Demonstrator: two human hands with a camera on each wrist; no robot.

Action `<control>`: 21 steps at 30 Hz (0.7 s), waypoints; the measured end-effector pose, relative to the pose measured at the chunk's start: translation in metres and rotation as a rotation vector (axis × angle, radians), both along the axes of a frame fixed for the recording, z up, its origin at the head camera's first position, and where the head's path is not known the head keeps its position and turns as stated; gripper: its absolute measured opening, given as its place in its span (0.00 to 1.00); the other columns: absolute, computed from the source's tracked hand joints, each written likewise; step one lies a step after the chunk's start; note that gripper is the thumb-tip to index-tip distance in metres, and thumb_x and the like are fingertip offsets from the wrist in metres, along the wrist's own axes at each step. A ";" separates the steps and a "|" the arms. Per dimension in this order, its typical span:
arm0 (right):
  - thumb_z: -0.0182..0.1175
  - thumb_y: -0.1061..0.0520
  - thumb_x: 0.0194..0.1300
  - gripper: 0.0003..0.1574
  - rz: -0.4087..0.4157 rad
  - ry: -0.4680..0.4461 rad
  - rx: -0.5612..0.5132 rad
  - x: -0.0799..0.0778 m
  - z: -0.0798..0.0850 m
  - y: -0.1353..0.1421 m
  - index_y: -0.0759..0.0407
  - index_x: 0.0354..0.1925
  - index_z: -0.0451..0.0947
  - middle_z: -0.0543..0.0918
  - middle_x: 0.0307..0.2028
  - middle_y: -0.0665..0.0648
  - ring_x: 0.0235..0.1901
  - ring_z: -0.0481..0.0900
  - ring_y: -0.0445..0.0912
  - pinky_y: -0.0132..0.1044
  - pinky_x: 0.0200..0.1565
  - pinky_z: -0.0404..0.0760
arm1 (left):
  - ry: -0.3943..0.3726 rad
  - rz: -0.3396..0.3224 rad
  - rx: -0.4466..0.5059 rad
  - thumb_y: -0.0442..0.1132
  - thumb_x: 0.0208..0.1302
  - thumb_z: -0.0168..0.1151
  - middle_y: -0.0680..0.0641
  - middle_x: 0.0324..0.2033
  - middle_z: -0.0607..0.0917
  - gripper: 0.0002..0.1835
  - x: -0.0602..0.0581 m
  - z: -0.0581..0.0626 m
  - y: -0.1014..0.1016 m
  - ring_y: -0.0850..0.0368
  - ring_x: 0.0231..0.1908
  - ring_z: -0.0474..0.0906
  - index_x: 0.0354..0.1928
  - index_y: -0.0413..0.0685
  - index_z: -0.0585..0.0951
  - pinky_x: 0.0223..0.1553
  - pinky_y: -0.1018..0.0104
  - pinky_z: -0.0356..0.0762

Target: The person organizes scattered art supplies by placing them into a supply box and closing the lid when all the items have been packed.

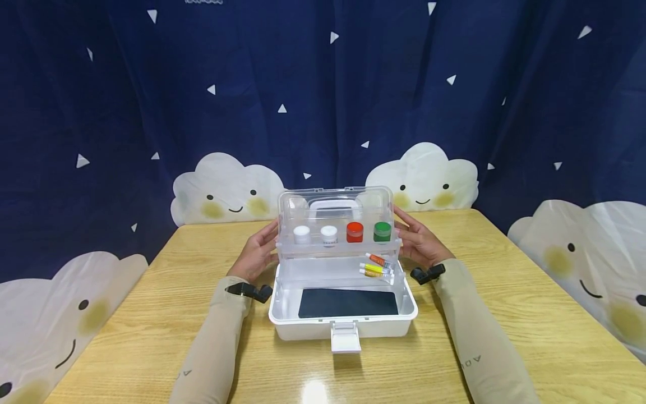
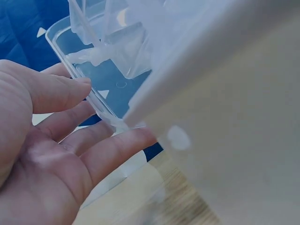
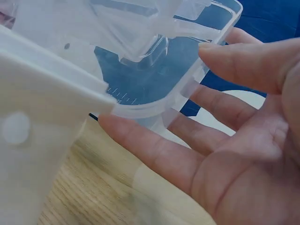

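Note:
A white storage box (image 1: 303, 330) stands on the table with its clear lid (image 1: 370, 202) raised at the back. My left hand (image 1: 257, 253) holds the lid's left edge, thumb (image 2: 65, 93) on the near side and fingers behind it. Mirroring it, my right hand (image 1: 418, 242) holds the right edge between thumb (image 3: 234, 63) and fingers. In the raised clear tray (image 1: 323, 251) sit two white jars (image 1: 301, 234), a red jar (image 1: 355, 232) and a green jar (image 1: 382, 232). Small paint tubes (image 1: 375, 269) lie on the lower right tier. A dark flat rectangle (image 1: 348, 303) lies in the base.
The box's white latch (image 1: 345, 338) hangs down at its front. Under everything is a wood-grain table (image 1: 151, 314). Behind it hangs a dark blue curtain (image 1: 323, 73) with white triangles and smiling clouds.

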State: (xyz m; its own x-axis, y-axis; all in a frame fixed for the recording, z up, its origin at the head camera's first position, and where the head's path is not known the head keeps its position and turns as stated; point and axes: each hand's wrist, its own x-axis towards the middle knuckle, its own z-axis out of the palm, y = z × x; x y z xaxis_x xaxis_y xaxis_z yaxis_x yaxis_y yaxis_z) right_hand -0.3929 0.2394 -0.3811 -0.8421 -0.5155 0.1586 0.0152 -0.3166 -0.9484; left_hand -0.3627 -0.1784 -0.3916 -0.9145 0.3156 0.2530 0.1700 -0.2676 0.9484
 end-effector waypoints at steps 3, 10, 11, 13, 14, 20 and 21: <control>0.46 0.65 0.66 0.39 -0.001 0.005 -0.013 0.001 0.002 0.000 0.32 0.67 0.51 0.54 0.67 0.53 0.59 0.66 0.54 0.56 0.51 0.68 | 0.006 0.004 0.006 0.37 0.62 0.54 0.46 0.65 0.60 0.29 -0.001 0.000 0.000 0.52 0.56 0.68 0.66 0.58 0.61 0.48 0.56 0.73; 0.42 0.68 0.67 0.39 0.003 0.042 -0.038 0.002 0.005 -0.001 0.36 0.68 0.50 0.54 0.67 0.54 0.58 0.67 0.52 0.54 0.51 0.69 | 0.027 0.037 -0.020 0.32 0.64 0.49 0.47 0.66 0.59 0.29 0.001 0.006 0.001 0.50 0.59 0.64 0.66 0.59 0.61 0.49 0.57 0.73; 0.42 0.68 0.67 0.39 0.004 0.047 -0.039 0.002 0.006 -0.001 0.37 0.68 0.50 0.54 0.67 0.54 0.58 0.67 0.52 0.54 0.51 0.69 | 0.027 0.039 -0.025 0.32 0.64 0.49 0.47 0.66 0.59 0.29 0.003 0.008 0.001 0.50 0.60 0.63 0.66 0.58 0.61 0.49 0.57 0.72; 0.42 0.68 0.67 0.39 -0.006 0.046 -0.037 0.002 0.006 -0.001 0.37 0.68 0.50 0.54 0.68 0.54 0.59 0.66 0.53 0.55 0.51 0.69 | 0.023 0.040 -0.044 0.32 0.64 0.49 0.47 0.66 0.58 0.29 0.007 0.013 0.001 0.49 0.61 0.61 0.66 0.59 0.60 0.50 0.56 0.71; 0.42 0.68 0.67 0.38 -0.012 0.045 -0.032 0.002 0.006 -0.001 0.37 0.68 0.51 0.54 0.68 0.54 0.59 0.66 0.53 0.55 0.51 0.68 | 0.020 0.039 -0.056 0.32 0.64 0.49 0.47 0.66 0.58 0.29 0.009 0.016 0.002 0.49 0.62 0.60 0.66 0.59 0.60 0.51 0.56 0.71; 0.35 0.53 0.72 0.28 0.029 0.020 -0.010 0.003 0.011 0.001 0.35 0.67 0.51 0.51 0.68 0.52 0.65 0.55 0.52 0.60 0.53 0.63 | 0.028 -0.055 -0.098 0.41 0.70 0.41 0.46 0.68 0.53 0.26 0.018 0.030 -0.003 0.46 0.65 0.52 0.68 0.56 0.55 0.55 0.46 0.63; 0.33 0.50 0.72 0.27 0.050 0.015 -0.012 0.003 0.012 0.002 0.35 0.67 0.50 0.50 0.69 0.52 0.65 0.53 0.53 0.61 0.53 0.62 | 0.027 -0.081 -0.097 0.43 0.70 0.38 0.46 0.68 0.53 0.25 0.018 0.032 -0.004 0.45 0.65 0.50 0.69 0.55 0.54 0.56 0.46 0.62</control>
State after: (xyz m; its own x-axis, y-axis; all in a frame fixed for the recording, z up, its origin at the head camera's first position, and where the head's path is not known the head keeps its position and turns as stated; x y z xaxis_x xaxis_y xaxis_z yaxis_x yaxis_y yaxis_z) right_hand -0.3904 0.2416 -0.3691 -0.8127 -0.5549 0.1774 0.0174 -0.3276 -0.9447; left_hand -0.3450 -0.1821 -0.3592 -0.8784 0.4126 0.2413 0.1769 -0.1885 0.9660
